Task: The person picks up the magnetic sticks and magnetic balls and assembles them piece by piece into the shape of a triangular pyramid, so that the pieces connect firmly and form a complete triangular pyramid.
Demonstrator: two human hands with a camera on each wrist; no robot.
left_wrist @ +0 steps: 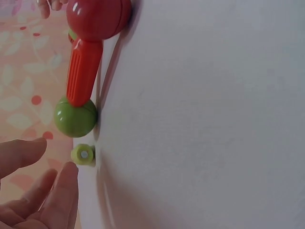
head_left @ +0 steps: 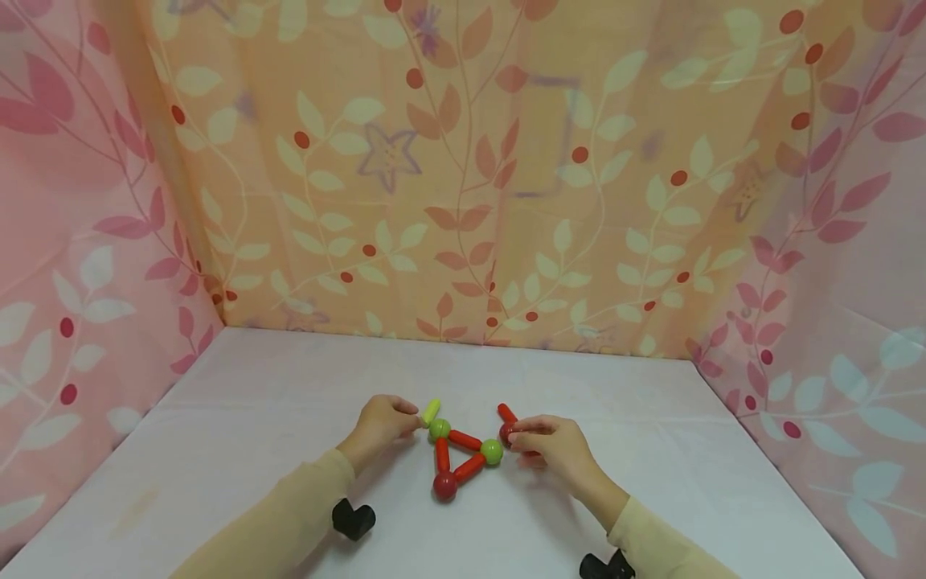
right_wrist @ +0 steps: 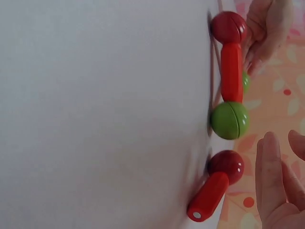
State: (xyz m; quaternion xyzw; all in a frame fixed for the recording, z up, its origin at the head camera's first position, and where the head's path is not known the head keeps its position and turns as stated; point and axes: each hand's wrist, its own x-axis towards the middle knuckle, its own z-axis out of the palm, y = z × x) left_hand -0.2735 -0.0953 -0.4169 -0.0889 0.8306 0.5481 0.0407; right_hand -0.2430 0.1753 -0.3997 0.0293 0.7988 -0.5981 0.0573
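A triangle of magnetic balls and rods lies on the table in the head view: a red ball (head_left: 444, 486) nearest, two green balls (head_left: 491, 452) and red rods (head_left: 465, 440) between them. A yellow-green rod (head_left: 432, 412) extends from the left green ball. My left hand (head_left: 383, 426) is beside that rod; its thumb and fingers stand apart in the left wrist view. To the right, a separate dark red ball (right_wrist: 227, 167) joins a red rod (right_wrist: 208, 196). Next to this ball is my right hand (head_left: 557, 449), fingers extended. Another red rod (head_left: 506, 412) points away behind the ball.
The white-covered table (head_left: 239, 434) stretches around the pieces. Patterned cloth (head_left: 463, 177) stands along its back and both sides. Black straps (head_left: 354, 519) show at the wrists over beige sleeves (head_left: 275, 523).
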